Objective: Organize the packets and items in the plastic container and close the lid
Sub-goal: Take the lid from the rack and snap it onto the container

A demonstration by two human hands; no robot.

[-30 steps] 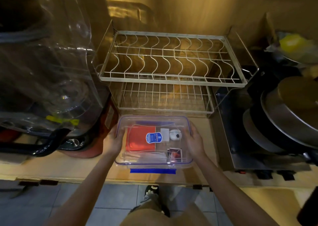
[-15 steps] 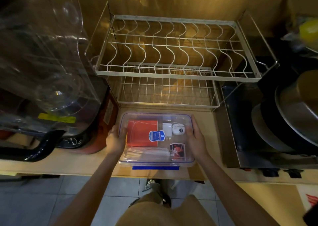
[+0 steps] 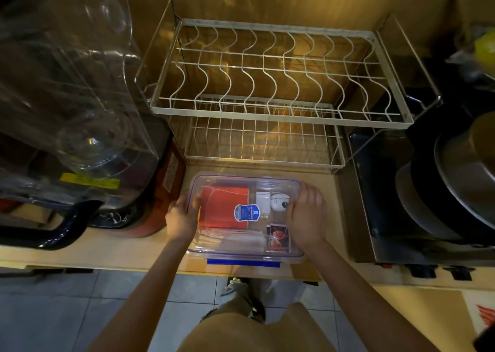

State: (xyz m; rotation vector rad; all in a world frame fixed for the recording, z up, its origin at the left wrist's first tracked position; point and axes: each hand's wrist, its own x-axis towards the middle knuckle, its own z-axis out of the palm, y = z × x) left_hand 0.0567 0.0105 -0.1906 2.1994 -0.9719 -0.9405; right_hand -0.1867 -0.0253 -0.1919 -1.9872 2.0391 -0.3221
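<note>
A clear plastic container [image 3: 235, 249] with a blue-edged lid on top sits on the wooden counter, just in front of the dish rack. Through the lid I see an orange-red packet [image 3: 219, 207], a white charger [image 3: 263, 199], a white round item [image 3: 278, 203], a small picture packet [image 3: 278, 237] and a blue label [image 3: 247, 212] on the lid. My left hand [image 3: 182, 217] grips the container's left side. My right hand [image 3: 305, 213] lies over the right side, fingers curled on the lid's edge. A blue latch [image 3: 242, 262] shows at the front.
A two-tier white wire dish rack [image 3: 267, 89] stands right behind the container. A red appliance with a clear dome [image 3: 80, 110] crowds the left. A steel stove with stacked pans [image 3: 442, 196] fills the right. The counter edge and tiled floor lie below.
The container has slid slightly farther onto the counter toward the rack, both hands still on its sides. My right hand now reaches further over the lid.
</note>
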